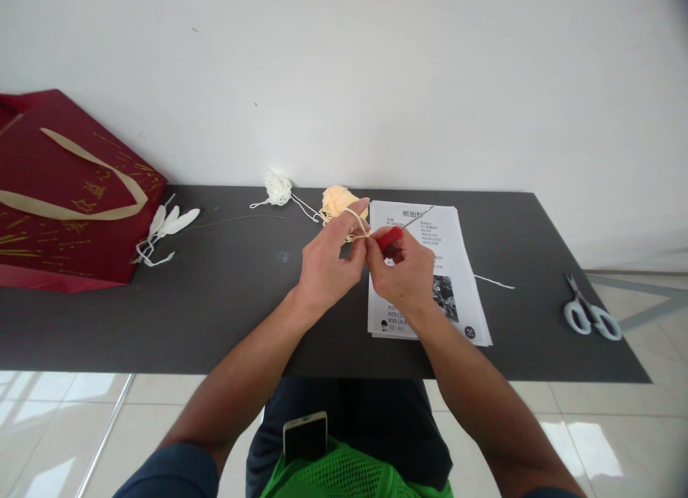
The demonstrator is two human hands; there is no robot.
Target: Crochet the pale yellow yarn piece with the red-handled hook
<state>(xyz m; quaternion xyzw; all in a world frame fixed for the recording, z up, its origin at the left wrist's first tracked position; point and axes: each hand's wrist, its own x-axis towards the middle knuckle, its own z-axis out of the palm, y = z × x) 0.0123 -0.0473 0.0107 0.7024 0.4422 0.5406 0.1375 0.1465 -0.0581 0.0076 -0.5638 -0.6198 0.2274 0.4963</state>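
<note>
My left hand [330,261] is closed on pale yellow yarn [357,215], with a strand looped over its raised index finger. In my right hand [405,272] is a crochet hook with a red handle [390,237]; its thin metal shaft points up and to the right. Thumbs and fingertips of both hands meet at the yarn, where a small bit of it is pinched. Details of that bit are too small to make out. Just behind my left hand sits the yellow yarn ball [336,198], partly covered by the fingers. Printed sheets [467,297] lie under my right hand.
A white yarn ball [278,188] rests near the wall, its strand trailing right. White leaf-shaped pieces [173,222] lie beside a red gift bag [80,197] on the left. Scissors [588,312] lie at the right end of the dark table [241,326]. A phone [304,438] is on my lap.
</note>
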